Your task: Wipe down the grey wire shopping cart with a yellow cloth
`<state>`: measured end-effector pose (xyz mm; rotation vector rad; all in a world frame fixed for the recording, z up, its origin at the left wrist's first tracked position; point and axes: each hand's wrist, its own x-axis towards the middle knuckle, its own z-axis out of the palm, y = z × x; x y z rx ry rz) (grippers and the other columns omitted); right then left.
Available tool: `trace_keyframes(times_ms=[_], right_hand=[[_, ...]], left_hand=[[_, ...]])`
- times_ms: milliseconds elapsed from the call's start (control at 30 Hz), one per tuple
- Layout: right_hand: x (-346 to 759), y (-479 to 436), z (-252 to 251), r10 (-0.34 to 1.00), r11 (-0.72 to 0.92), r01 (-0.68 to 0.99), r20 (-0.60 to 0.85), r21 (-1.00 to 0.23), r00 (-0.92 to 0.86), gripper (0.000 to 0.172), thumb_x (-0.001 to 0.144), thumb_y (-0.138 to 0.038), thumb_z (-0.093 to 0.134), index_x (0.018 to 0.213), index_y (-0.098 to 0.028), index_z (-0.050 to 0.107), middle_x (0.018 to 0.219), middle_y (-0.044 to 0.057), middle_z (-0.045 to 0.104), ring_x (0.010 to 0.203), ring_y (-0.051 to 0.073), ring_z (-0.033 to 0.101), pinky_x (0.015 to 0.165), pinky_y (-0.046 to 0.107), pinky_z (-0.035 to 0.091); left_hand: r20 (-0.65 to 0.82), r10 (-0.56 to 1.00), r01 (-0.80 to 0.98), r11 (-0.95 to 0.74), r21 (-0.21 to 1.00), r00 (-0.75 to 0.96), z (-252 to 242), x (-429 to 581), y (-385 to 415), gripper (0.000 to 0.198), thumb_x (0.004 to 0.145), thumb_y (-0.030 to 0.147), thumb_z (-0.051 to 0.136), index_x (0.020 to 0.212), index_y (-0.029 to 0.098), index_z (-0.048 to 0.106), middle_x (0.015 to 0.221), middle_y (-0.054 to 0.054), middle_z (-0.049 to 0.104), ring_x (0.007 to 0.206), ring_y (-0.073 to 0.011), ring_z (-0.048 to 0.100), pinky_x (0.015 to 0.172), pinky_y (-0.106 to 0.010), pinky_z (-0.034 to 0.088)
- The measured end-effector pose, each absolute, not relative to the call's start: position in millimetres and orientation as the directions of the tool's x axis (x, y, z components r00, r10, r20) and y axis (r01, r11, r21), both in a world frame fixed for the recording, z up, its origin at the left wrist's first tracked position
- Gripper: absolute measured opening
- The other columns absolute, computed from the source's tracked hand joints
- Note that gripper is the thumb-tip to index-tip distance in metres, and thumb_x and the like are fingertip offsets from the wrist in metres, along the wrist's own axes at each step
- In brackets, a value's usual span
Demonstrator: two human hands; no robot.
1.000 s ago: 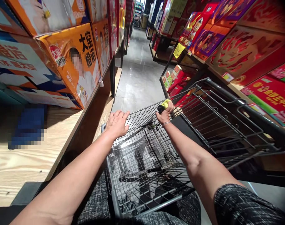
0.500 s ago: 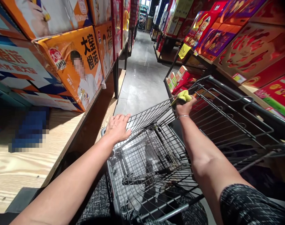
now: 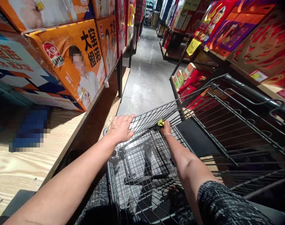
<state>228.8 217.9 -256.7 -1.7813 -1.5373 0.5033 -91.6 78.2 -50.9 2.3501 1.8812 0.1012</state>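
Note:
A black wire shopping cart (image 3: 142, 175) stands in front of me, tilted in the head view. My left hand (image 3: 120, 128) lies on its near left rim with the fingers stretched forward over the wires. My right hand (image 3: 166, 128) is lower inside the basket, closed on a yellow cloth (image 3: 160, 122) that it presses against the wire of the front wall. A thin bracelet rings the right wrist. The cart holds no goods that I can see.
Orange gift boxes (image 3: 72, 62) fill the shelf on the left above a pale wooden shelf board (image 3: 27, 162). Red and purple boxes (image 3: 229, 28) line the right racks above a black wire rack (image 3: 238, 122). A grey tiled aisle (image 3: 147, 75) runs ahead.
My right hand has come down with the yellow cloth from the cart's upper right rim to the middle of the front wall. The left hand has stayed on the rim.

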Motion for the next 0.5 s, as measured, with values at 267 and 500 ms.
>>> trace_keyframes(times_ms=[267,500], right_hand=[[260,262,-189,0.838,-0.033,0.614,0.313,-0.788,0.446,0.037,0.060,-0.018,0.057,0.095,-0.024,0.046,0.106,0.003,0.049,0.103,0.019,0.053,0.108,0.040,0.043],[257,248,-112,0.752,0.062,0.605,0.436,-0.794,0.495,0.038,0.059,-0.013,0.058,0.095,-0.023,0.048,0.106,0.002,0.047,0.108,0.019,0.053,0.109,0.038,0.042]], left_hand=[[-0.081,0.977,0.977,-0.187,0.099,0.196,-49,-83,82,0.069,0.099,0.035,0.051,0.165,0.020,0.035,0.132,-0.012,0.065,0.116,-0.0304,0.063,0.098,-0.043,0.052],[-0.100,0.989,0.966,-0.084,0.244,0.111,-46,-77,86,0.054,0.107,0.033,0.030,0.159,0.036,0.047,0.126,-0.008,0.072,0.104,-0.0302,0.071,0.088,-0.043,0.054]])
